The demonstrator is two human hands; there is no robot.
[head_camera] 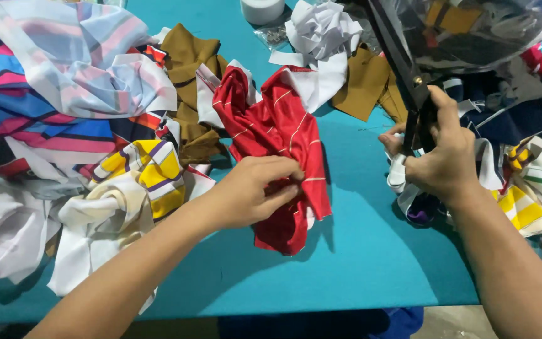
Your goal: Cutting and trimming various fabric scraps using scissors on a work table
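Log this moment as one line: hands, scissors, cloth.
left hand: pinching red striped cloth | right hand: gripping black scissors, blades up | surface: teal table | around: fabric scraps

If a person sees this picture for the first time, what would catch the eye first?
Probably the red striped cloth in the middle of the teal table, pinched by the left hand. Next, the black scissors held upright in the right hand, and the heap of colourful fabric scraps on the left side.
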